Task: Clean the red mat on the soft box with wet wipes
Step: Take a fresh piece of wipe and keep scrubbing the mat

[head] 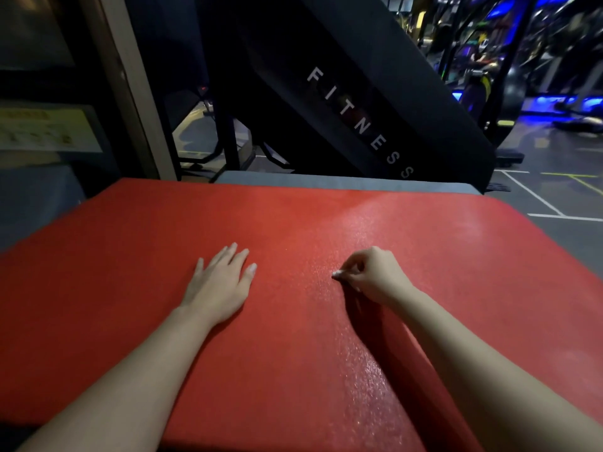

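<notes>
The left hand (pixel 222 288) lies flat on the mat (pixel 293 216), palm down, fingers straight and slightly fanned. To its right the right hand (pixel 372 275) is curled into a loose fist, with the thumb and forefinger tips (pixel 337 275) pressed together and touching the surface. A pale speck shows there, but I cannot tell whether it is a nail or something pinched. Both bare forearms reach in from the near edge.

The mat is a broad red slab with a fine pebbled grain. It is matte on the left and glossy with a beaded sheen in a band running under the right hand. It sits on top of the box (pixel 326 183), whose grey padded edge shows along the far side.

Beyond it leans a black slanted panel (pixel 359 119) lettered FITNESS in white. A beige post (pixel 130 93) stands far left, and far right is a grey floor (pixel 554 171) marked with white lines – dim, with blue light behind.
</notes>
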A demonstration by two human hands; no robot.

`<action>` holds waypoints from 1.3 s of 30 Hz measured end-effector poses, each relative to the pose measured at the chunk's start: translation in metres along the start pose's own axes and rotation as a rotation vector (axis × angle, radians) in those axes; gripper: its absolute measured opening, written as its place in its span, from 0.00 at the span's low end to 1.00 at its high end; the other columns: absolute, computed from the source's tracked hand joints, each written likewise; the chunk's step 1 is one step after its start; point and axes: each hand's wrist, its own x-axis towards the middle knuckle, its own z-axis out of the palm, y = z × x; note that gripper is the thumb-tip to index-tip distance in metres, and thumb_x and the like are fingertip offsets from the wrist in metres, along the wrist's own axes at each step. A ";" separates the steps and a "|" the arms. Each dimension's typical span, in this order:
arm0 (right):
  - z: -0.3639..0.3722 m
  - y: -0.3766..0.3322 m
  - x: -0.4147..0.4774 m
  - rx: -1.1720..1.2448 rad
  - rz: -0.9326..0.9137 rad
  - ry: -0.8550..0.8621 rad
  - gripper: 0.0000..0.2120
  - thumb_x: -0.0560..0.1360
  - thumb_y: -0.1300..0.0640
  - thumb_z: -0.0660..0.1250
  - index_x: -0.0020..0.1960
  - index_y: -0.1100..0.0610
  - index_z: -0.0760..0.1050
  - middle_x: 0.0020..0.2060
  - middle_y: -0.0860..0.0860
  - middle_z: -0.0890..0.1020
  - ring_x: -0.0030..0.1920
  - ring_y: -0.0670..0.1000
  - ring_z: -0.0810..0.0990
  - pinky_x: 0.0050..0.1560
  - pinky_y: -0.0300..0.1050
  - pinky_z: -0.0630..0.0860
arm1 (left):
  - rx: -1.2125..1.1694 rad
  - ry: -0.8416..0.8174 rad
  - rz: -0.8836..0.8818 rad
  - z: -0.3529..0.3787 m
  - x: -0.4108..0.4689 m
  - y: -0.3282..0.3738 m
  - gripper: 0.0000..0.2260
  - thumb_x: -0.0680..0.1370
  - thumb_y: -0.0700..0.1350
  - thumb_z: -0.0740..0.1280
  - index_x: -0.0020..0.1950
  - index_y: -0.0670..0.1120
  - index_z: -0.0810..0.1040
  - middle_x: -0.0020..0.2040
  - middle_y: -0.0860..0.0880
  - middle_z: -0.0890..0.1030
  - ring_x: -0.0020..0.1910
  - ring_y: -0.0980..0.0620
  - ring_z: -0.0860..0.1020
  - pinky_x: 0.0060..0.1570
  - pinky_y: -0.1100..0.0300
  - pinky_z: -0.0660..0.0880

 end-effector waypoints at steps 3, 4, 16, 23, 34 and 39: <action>-0.007 -0.011 0.003 -0.052 -0.052 -0.191 0.10 0.70 0.45 0.76 0.44 0.51 0.86 0.28 0.45 0.79 0.31 0.43 0.75 0.29 0.29 0.66 | -0.074 0.028 -0.039 -0.003 0.013 0.006 0.26 0.85 0.59 0.50 0.82 0.51 0.59 0.83 0.50 0.56 0.82 0.52 0.52 0.79 0.44 0.49; -0.007 -0.012 0.006 -0.042 -0.053 -0.218 0.10 0.70 0.45 0.76 0.44 0.51 0.86 0.28 0.46 0.80 0.31 0.43 0.76 0.31 0.32 0.68 | -0.037 0.016 -0.032 0.000 0.015 0.005 0.27 0.85 0.59 0.50 0.83 0.52 0.58 0.84 0.50 0.55 0.82 0.52 0.51 0.80 0.44 0.48; 0.014 0.020 0.131 -0.126 0.036 0.072 0.02 0.71 0.57 0.75 0.42 0.54 0.85 0.39 0.54 0.86 0.42 0.54 0.83 0.44 0.43 0.77 | 0.058 0.058 0.018 0.022 0.016 -0.001 0.40 0.75 0.65 0.33 0.84 0.54 0.55 0.84 0.52 0.54 0.82 0.55 0.49 0.80 0.43 0.47; 0.008 0.032 0.154 -0.212 -0.033 -0.072 0.07 0.72 0.53 0.75 0.45 0.56 0.85 0.41 0.55 0.86 0.44 0.53 0.83 0.45 0.44 0.78 | 0.081 0.035 0.010 0.022 0.018 -0.001 0.38 0.75 0.65 0.33 0.84 0.55 0.52 0.84 0.54 0.51 0.82 0.57 0.46 0.80 0.44 0.45; 0.012 0.053 0.221 -0.142 0.121 -0.083 0.08 0.75 0.53 0.72 0.48 0.57 0.83 0.42 0.56 0.84 0.41 0.53 0.79 0.41 0.40 0.71 | 0.109 0.018 -0.009 0.021 0.019 -0.001 0.38 0.75 0.66 0.31 0.84 0.57 0.46 0.83 0.58 0.45 0.81 0.61 0.41 0.81 0.48 0.41; 0.007 0.069 0.250 -0.096 0.103 0.049 0.08 0.73 0.52 0.75 0.47 0.57 0.84 0.42 0.57 0.85 0.46 0.55 0.82 0.43 0.39 0.71 | 0.112 0.005 -0.015 0.020 0.019 0.002 0.38 0.75 0.66 0.31 0.84 0.57 0.45 0.83 0.58 0.44 0.80 0.62 0.39 0.81 0.48 0.41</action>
